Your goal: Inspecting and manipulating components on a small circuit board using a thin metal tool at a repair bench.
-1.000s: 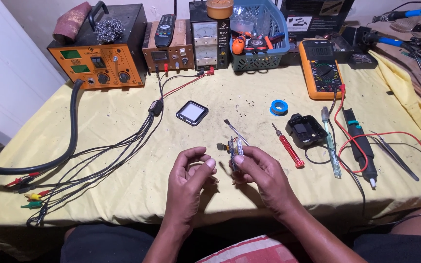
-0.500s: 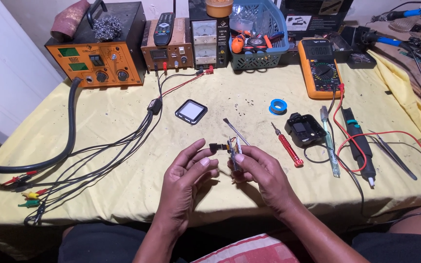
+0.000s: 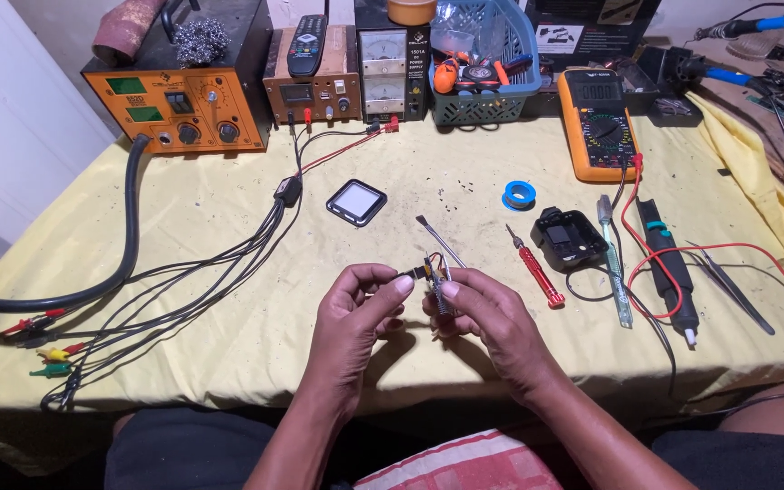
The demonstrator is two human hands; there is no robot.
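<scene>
My left hand (image 3: 360, 313) and my right hand (image 3: 485, 318) meet above the front of the yellow-covered table (image 3: 229, 227). Together they pinch a small electronic part (image 3: 432, 277) with a circuit board, a spring and thin wires. My left thumb and forefinger grip its dark left end, while my right fingers hold its lower right side. A thin metal pry tool (image 3: 437, 239) lies on the cloth just beyond the part. A square screen glass (image 3: 356, 201) lies further back to the left.
Red screwdriver (image 3: 537, 265), black casing (image 3: 567, 238), blue ring (image 3: 520, 194), tweezers (image 3: 732, 289) and a black pen-shaped tool (image 3: 669, 272) lie to the right. Orange multimeter (image 3: 596, 122), orange station (image 3: 179, 100), power supply (image 3: 392, 59) and basket (image 3: 483, 63) line the back. Cables (image 3: 183, 272) spread left.
My left hand has shifted its fingertips onto the left end of the small part. My right hand keeps hold of it in nearly the same place.
</scene>
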